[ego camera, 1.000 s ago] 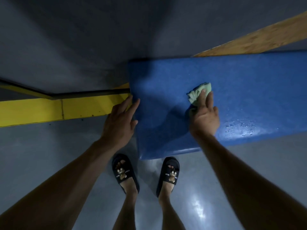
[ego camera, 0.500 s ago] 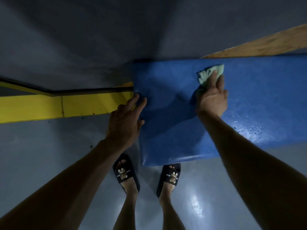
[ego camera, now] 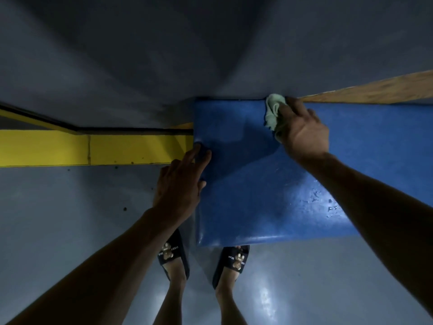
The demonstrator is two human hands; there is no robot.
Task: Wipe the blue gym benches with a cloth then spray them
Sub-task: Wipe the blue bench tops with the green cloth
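While I am watching the head view, the right hand (ego camera: 304, 134) is pushing the pale green cloth (ego camera: 274, 111) up the blue worktop (ego camera: 257, 195), and it is now arriving at the far edge, where the pad is meeting the grey wall (ego camera: 164, 55). A second ago the cloth was sitting near the middle of the pad, and half a second ago it was partway up, so this is one long stroke running away from me. The right fingers (ego camera: 294, 105) are lying over the bunched cloth and pressing it flat to the surface; whether the thumb is tucking under it I cannot tell. The left hand (ego camera: 180, 184) is sliding a little further along the near left edge as I am leaning in, its fingers straight and bracing on the pad, holding nothing. Droplets (ego camera: 325, 202) are glistening on the near right part of the pad, which I am judging as still unwiped. With the stroke running out of surface, I am expecting the next pass to come back toward me and shift right. No spray bottle is showing, so spraying is not yet started.
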